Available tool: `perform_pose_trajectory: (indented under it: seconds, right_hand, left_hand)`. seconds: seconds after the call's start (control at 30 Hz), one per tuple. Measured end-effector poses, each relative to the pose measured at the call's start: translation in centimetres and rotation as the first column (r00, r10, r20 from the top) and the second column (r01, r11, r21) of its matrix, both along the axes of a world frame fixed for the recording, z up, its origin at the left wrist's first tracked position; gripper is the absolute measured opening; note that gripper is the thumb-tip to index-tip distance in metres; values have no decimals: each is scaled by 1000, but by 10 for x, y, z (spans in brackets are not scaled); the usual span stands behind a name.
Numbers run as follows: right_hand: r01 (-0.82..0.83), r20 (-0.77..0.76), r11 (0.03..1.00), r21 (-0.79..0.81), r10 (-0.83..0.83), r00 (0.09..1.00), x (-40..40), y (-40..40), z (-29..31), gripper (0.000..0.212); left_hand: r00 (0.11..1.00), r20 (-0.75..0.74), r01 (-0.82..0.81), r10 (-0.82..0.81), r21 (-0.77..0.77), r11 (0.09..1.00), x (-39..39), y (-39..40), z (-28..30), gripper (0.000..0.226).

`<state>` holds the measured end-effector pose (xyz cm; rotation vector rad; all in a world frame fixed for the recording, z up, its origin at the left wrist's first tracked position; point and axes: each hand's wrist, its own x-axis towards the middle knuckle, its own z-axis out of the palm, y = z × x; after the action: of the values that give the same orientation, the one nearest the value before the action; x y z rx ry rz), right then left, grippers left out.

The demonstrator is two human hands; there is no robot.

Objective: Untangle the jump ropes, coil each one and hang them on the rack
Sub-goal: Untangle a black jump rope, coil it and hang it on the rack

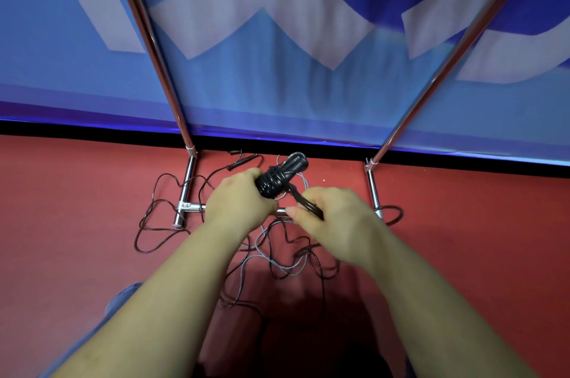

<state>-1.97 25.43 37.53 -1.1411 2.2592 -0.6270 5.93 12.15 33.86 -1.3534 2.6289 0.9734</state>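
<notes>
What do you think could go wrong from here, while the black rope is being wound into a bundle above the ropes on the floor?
The loose end in the right hand is not yet secured, so the black bundle held by the left hand could unwind if either grip slips. The dark rope and the grey rope lie crossed around the rack base, so pulling one may drag the other or snag on the frame.

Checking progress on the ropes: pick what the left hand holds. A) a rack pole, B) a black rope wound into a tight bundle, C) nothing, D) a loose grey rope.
B: the left hand grips a black coiled rope bundle, while the right hand pinches its free end; the other ropes lie loose on the red floor.
</notes>
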Motion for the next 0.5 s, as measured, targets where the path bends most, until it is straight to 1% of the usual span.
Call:
perform_pose_trajectory:
  seconds: [0.07, 0.13, 0.17, 0.2, 0.27, 0.3, 0.33, 0.4, 0.43, 0.47, 0.5]
  right_hand:
    - [-20, -80, 1000, -9, 20, 997, -3, 1, 2, 28]
    - [31, -114, 999, -43, -35, 993, -10, 2, 3, 21]
    - [78, -102, 995, -68, -85, 991, -15, 4, 4, 20]
    - [135, -76, 986, -103, -143, 987, -20, 6, 3, 21]
    - [252, -32, 954, -161, -260, 965, -31, 11, 1, 24]
    - [296, -13, 942, -157, -301, 953, -35, 14, -1, 27]
    - [328, 27, 936, -125, -328, 944, -38, 17, -1, 31]
    - [370, 203, 929, 9, -364, 909, -41, 21, -2, 37]
    - [381, 325, 921, 78, -385, 864, -42, 21, -1, 37]
    - [393, 445, 911, 126, -406, 798, -43, 22, 0, 36]
    - [420, 554, 895, 150, -428, 714, -43, 22, 1, 34]
  left_hand:
    - [987, 115, 112, -115, 32, 993, 1, 2, -1, 31]
    - [926, 203, 309, -318, 75, 948, 0, 8, -2, 34]
    - [887, 204, 400, -414, 107, 910, 0, 10, -2, 36]
    - [860, 174, 462, -480, 135, 876, 0, 13, -2, 39]
    - [836, 93, 525, -540, 144, 839, -1, 15, 1, 44]
    - [827, 65, 551, -559, 110, 827, -1, 16, 2, 45]
    - [816, 45, 575, -577, 49, 817, -2, 17, 2, 47]
    - [802, -16, 592, -597, -112, 798, -2, 18, 1, 46]
    - [799, -63, 580, -598, -185, 794, -1, 18, 1, 44]
    - [797, -116, 556, -593, -240, 795, 0, 18, 0, 42]
    - [798, -170, 525, -578, -274, 806, 1, 17, 0, 40]
